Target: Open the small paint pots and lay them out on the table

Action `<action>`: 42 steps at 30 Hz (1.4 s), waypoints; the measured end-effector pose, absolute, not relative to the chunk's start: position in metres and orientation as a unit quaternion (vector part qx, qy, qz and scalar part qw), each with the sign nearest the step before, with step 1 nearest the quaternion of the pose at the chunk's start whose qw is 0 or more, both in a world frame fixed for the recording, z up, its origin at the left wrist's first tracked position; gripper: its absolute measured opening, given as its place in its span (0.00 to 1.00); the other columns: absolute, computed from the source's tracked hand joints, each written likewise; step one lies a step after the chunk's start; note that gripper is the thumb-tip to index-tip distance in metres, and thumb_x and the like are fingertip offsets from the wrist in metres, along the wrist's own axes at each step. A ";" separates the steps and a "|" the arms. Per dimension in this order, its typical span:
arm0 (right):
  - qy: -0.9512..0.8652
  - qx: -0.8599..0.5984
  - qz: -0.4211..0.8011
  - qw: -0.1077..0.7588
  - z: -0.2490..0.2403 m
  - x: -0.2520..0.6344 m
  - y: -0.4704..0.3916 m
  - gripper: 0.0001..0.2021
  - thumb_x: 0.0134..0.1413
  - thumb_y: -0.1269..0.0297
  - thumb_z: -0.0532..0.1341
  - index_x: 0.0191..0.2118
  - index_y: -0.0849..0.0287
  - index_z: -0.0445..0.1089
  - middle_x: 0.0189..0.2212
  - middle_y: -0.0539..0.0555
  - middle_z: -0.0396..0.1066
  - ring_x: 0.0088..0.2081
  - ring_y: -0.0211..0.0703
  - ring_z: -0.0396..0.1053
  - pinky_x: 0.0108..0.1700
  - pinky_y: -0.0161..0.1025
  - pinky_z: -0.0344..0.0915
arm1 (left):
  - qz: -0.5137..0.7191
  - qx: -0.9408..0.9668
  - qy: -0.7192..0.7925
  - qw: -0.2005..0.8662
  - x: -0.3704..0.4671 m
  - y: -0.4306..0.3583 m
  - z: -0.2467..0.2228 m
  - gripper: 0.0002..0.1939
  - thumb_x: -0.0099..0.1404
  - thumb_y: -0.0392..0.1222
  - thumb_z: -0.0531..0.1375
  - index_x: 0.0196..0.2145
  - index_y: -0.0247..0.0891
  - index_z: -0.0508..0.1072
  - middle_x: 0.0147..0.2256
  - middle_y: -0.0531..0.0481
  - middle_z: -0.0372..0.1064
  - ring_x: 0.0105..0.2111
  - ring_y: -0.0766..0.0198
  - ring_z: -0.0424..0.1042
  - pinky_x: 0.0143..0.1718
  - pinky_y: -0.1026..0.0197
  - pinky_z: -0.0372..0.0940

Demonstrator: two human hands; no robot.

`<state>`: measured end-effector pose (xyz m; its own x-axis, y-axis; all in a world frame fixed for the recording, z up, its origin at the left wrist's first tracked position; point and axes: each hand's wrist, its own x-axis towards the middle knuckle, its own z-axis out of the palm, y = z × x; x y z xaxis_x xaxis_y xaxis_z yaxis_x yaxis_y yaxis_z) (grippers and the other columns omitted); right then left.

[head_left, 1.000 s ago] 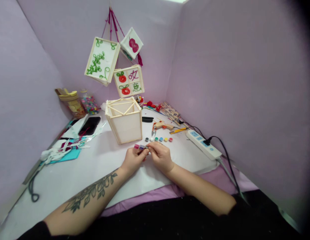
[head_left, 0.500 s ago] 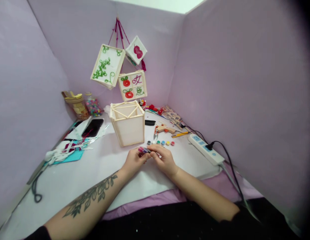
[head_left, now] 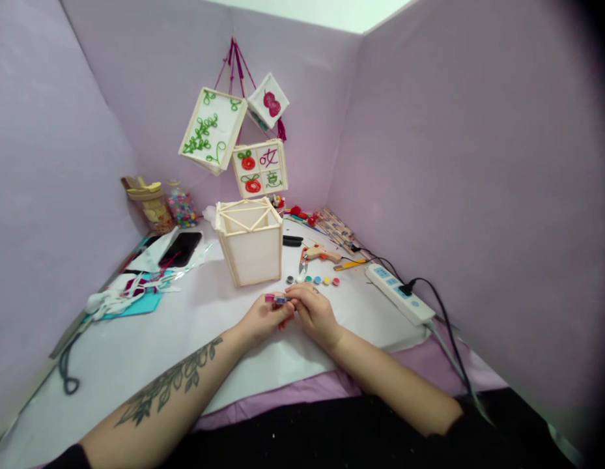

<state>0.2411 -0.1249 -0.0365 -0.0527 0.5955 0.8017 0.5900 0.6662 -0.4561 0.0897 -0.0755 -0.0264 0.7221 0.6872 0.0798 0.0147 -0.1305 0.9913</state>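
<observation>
Item: strip of small paint pots (head_left: 275, 299), pinched at opposite ends by left hand (head_left: 261, 320) and right hand (head_left: 312, 314), steadied above bench (head_left: 136, 345), beside stick lantern frame (head_left: 249, 240).

Head-worn view, forward-down, over table (head_left: 136, 345)

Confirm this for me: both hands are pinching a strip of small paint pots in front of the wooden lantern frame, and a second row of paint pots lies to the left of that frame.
Not quite. The head view shows the second row of paint pots lying right of the wooden lantern frame, near the glue gun. The rest holds: left hand and right hand pinch the strip of small paint pots.
</observation>
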 end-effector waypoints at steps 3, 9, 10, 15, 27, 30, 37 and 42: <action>-0.725 -0.405 0.004 0.557 -0.036 0.240 -0.125 0.10 0.63 0.70 0.53 0.42 0.56 0.71 0.37 0.57 0.74 0.41 0.44 0.72 0.45 0.44 0.71 | 0.281 0.715 0.249 0.590 0.089 -0.077 -0.024 0.28 0.59 0.66 0.57 0.23 0.36 0.65 0.19 0.55 0.58 0.20 0.70 0.57 0.22 0.65 0.53; -0.718 -0.407 0.024 0.564 -0.033 0.239 -0.129 0.10 0.64 0.68 0.52 0.43 0.55 0.71 0.38 0.57 0.75 0.42 0.44 0.73 0.45 0.44 0.71 | 0.280 0.751 0.261 0.538 0.085 -0.077 -0.011 0.26 0.59 0.64 0.58 0.21 0.36 0.65 0.17 0.57 0.55 0.19 0.70 0.53 0.21 0.65 0.51; -0.717 -0.404 0.025 0.568 -0.033 0.239 -0.130 0.10 0.65 0.67 0.52 0.42 0.55 0.71 0.37 0.57 0.75 0.41 0.44 0.73 0.45 0.44 0.71 | 0.278 0.756 0.257 0.534 0.084 -0.078 -0.010 0.25 0.60 0.63 0.58 0.22 0.36 0.67 0.18 0.56 0.56 0.19 0.70 0.55 0.21 0.65 0.52; -0.713 -0.397 0.009 0.578 -0.034 0.239 -0.130 0.10 0.65 0.65 0.51 0.40 0.55 0.70 0.36 0.57 0.74 0.39 0.45 0.72 0.42 0.44 0.71 | 0.307 0.787 0.223 0.487 0.086 -0.079 -0.010 0.19 0.63 0.55 0.58 0.31 0.35 0.75 0.28 0.50 0.70 0.28 0.64 0.66 0.31 0.64 0.61; -0.693 -0.422 0.052 0.583 -0.031 0.235 -0.128 0.11 0.60 0.72 0.55 0.45 0.55 0.71 0.41 0.58 0.75 0.45 0.45 0.72 0.47 0.44 0.70 | 0.334 0.757 0.290 0.481 0.089 -0.068 -0.032 0.32 0.62 0.71 0.48 0.20 0.38 0.62 0.16 0.55 0.56 0.18 0.68 0.57 0.22 0.63 0.53; -0.683 -0.428 0.059 0.588 -0.032 0.235 -0.127 0.10 0.59 0.72 0.57 0.44 0.56 0.72 0.40 0.58 0.75 0.44 0.44 0.72 0.47 0.43 0.70 | 0.354 0.754 0.304 0.462 0.090 -0.070 -0.032 0.31 0.62 0.70 0.46 0.23 0.38 0.63 0.18 0.54 0.58 0.22 0.66 0.59 0.26 0.63 0.55; -0.653 -0.447 0.125 0.598 -0.030 0.233 -0.129 0.06 0.56 0.69 0.60 0.40 0.57 0.73 0.36 0.56 0.74 0.39 0.43 0.72 0.37 0.37 0.71 | 0.376 0.726 0.331 0.471 0.093 -0.072 -0.037 0.31 0.63 0.69 0.45 0.25 0.37 0.63 0.22 0.53 0.60 0.23 0.65 0.60 0.26 0.62 0.56; -0.659 -0.462 0.157 0.573 -0.026 0.233 -0.129 0.06 0.55 0.71 0.58 0.32 0.56 0.72 0.30 0.52 0.73 0.33 0.41 0.70 0.35 0.37 0.67 | 0.362 0.687 0.363 0.514 0.096 -0.073 -0.035 0.27 0.66 0.64 0.44 0.26 0.38 0.63 0.21 0.54 0.61 0.20 0.67 0.60 0.22 0.64 0.56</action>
